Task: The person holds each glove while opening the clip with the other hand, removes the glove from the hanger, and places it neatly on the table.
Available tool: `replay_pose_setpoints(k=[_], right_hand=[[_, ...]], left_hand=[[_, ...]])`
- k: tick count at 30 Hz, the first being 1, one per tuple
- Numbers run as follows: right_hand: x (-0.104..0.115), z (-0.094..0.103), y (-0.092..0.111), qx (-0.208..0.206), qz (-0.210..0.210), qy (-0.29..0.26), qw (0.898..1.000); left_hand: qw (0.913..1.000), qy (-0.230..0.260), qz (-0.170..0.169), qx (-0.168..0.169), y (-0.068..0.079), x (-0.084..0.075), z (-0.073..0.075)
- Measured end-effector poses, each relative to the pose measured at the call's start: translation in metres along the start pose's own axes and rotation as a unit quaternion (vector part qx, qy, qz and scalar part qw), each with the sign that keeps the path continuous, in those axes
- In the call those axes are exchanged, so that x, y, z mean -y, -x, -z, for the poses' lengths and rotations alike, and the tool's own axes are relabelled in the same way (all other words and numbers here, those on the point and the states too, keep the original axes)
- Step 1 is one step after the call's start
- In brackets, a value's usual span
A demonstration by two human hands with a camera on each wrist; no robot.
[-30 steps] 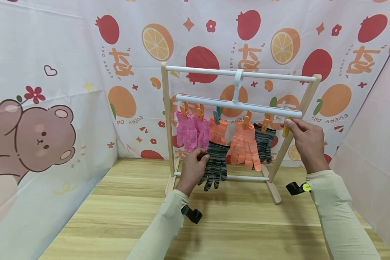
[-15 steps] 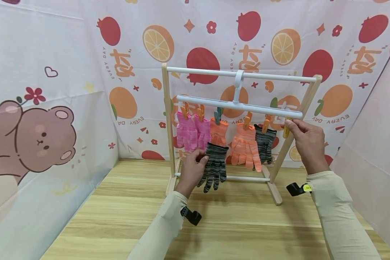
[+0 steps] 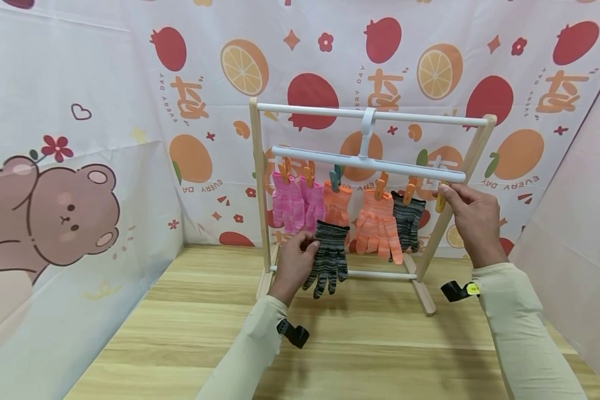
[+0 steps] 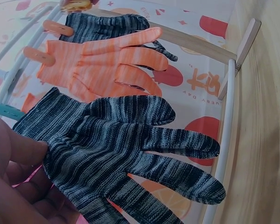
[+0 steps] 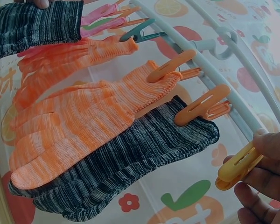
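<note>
My left hand [image 3: 294, 265] pinches a black-and-grey striped knit glove [image 4: 102, 144] by its cuff edge, the glove's fingers pointing down. It hangs in front of an orange glove [image 3: 337, 201] held by a teal clothespin [image 3: 335, 179]. At the hanger's right end, my right hand [image 3: 475, 219] pinches a yellow clothespin [image 5: 240, 163] between thumb and fingers. Left of that clothespin a second striped glove [image 5: 144, 149] hangs from an orange clothespin [image 5: 203, 105]. Another orange glove [image 3: 377, 222] hangs beside it, and two pink gloves [image 3: 287, 203] hang at the hanger's left end.
A white hanger [image 3: 405, 167] hooks over the top rail [image 3: 310, 110] of a wooden-sided rack [image 3: 259, 183]. The rack stands on a wood-grain table [image 3: 205, 322]. A fruit-print sheet [image 3: 210, 33] covers the wall close behind it.
My left hand and its striped glove have drifted slightly down and left. The right hand stays at the hanger's right end with the yellow clothespin.
</note>
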State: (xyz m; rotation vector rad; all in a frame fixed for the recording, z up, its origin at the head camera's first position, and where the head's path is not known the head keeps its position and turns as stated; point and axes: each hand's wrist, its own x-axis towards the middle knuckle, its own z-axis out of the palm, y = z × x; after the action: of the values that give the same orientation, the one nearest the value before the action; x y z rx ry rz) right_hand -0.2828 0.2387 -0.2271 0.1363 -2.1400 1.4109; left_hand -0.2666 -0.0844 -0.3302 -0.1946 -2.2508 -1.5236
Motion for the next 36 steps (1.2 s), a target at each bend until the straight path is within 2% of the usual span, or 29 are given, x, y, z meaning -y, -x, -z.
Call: replay_pose_setpoints(k=[26, 36], right_hand=[[0.0005, 0.001, 0.0006, -0.003, -0.004, 0.005, 1.0], [-0.0004, 0.0019, 0.0011, -0.002, -0.008, 0.0, 1.0]], left_hand=[[0.9998, -0.015, 0.011, -0.004, 0.0008, 0.0018, 0.0022], [0.9998, -0.006, 0.02, 0.007, 0.0035, 0.0063, 0.0026]])
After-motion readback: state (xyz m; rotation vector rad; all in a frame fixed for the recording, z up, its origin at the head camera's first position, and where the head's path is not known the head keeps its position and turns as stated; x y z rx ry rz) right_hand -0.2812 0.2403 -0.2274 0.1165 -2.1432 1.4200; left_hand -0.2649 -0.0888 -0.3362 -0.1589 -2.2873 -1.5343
